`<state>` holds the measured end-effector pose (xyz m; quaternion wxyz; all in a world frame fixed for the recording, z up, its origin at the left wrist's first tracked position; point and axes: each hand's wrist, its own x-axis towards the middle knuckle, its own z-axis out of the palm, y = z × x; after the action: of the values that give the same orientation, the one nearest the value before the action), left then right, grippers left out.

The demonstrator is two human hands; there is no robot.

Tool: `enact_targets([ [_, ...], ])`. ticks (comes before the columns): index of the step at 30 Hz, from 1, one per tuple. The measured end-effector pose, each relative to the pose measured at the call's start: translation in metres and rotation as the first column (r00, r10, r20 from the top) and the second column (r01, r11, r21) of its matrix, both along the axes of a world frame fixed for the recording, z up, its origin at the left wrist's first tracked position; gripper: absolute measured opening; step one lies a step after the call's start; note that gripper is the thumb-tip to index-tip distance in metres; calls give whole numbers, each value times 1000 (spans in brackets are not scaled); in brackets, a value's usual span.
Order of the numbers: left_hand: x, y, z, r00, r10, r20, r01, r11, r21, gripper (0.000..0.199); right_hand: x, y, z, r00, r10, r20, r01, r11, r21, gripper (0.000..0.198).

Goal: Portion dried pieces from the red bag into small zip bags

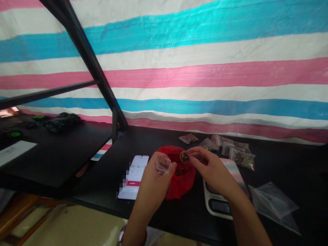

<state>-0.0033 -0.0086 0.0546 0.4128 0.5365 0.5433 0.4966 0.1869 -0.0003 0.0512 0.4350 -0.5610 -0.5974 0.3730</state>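
Observation:
My left hand (160, 171) is closed round a small clear plastic bag (163, 165), its mouth facing up. In my right hand (208, 165) a small round clear cup (185, 156) is pinched by the rim, with brown bits inside. Both hands are over a red plastic bag (183, 186), which lies open with more dark brown pieces (181, 171) in it. The cup is apart from the small bag, a little to its right. Under my right forearm sits a white kitchen scale (217, 205), partly hidden.
Several filled zip bags (242, 158) lie at the back right of the black table (102, 186). Flat clear bags (275, 201) rest right of the scale. A phone (137, 174) showing a timer is on the left. A black metal frame (94, 68) rises before a striped sheet (179, 78).

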Motion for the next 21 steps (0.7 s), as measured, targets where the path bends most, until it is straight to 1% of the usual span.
enact_targets([
  [3,14,5,-14,997,-74,-33,73,997,-29,14,-2,-3,9,993,-115,26,112,988,102,30],
  [5,20,6,-19,995,-93,-35,93,995,-20,12,-5,-6,16,985,-159,73,143,973,180,28],
  [7,25,5,-22,996,-90,-6,90,996,-2,10,-10,-8,19,982,-145,120,111,961,251,24],
  [10,30,5,-25,995,-77,70,77,997,1,8,-17,-9,18,972,-96,214,20,943,334,24],
  [15,29,10,-34,995,-60,76,59,998,13,7,-22,-9,11,900,-95,426,-117,887,446,33],
  [18,27,11,-37,994,-61,86,59,998,27,12,-22,-10,12,870,-92,484,-175,861,478,38],
  [21,25,10,-35,998,-39,57,36,999,40,10,-24,-11,15,863,-108,493,-190,836,515,39],
])
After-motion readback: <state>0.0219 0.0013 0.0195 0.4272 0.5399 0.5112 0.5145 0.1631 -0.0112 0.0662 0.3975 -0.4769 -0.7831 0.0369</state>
